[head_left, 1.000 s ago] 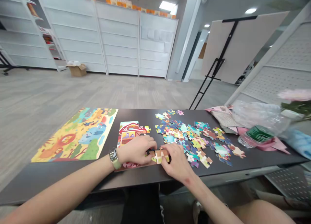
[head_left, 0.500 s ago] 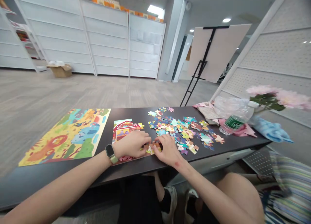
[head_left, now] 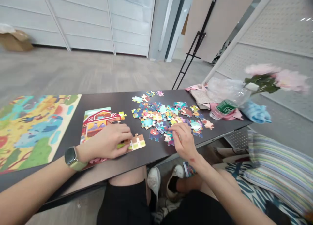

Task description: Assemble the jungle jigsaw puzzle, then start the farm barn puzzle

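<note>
A long, dark, smooth surface [head_left: 114,99] stretches across in front of a seated person. At its left lies a large, flat picture sheet [head_left: 40,130] of cartoon animals in yellow, blue and green. Right of centre spreads a loose heap of multicoloured, interlocking jigsaw pieces [head_left: 168,116], some overlapping. Between sheet and heap lies a partly joined jigsaw picture of a red barn [head_left: 99,119], flat, its right edge uneven.

The pieces look like thick card: light, stiff, probably a little slippery on the glossy printed face, with knobs that could bend. They would best be pinched by opposite edges; the joined part would be better slid flat than lifted, since its joints might part.

The left hand [head_left: 113,141] lies over the lower barn picture, fingers curled, thumb slightly apart; whether it grips or merely presses cannot be told. The right hand [head_left: 182,138] is bent at the heap's near edge, fingertips close together; whether they pinch anything is unclear.

Beside the left fingertips lies a small brown-and-cream section with a white fence [head_left: 138,142].
</note>
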The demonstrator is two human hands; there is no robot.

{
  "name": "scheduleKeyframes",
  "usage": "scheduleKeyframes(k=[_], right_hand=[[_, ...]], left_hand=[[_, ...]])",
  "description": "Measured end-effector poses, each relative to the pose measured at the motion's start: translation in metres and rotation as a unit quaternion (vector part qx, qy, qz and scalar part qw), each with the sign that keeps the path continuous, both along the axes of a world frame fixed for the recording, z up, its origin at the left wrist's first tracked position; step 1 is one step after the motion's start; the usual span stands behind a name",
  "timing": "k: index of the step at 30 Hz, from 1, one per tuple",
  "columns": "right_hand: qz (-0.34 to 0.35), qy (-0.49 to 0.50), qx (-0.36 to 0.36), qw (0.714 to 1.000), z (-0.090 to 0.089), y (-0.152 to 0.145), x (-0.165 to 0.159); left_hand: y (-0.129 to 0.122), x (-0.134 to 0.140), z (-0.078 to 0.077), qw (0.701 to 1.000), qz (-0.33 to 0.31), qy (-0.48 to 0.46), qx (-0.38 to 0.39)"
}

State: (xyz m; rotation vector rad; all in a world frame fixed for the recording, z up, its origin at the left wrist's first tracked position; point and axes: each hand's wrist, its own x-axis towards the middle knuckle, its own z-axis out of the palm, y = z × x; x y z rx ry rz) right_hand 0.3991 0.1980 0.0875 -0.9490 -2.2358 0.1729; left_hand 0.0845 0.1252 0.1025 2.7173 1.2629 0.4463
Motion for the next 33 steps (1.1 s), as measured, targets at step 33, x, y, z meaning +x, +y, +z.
scheduleKeyframes(k=[33], right_hand=[[-0.083,0.041,0.001,0.996,-0.015,0.004,-0.003]], left_hand=[[0.004,0.021,0.006,0.995,0.046,-0.043,-0.072]])
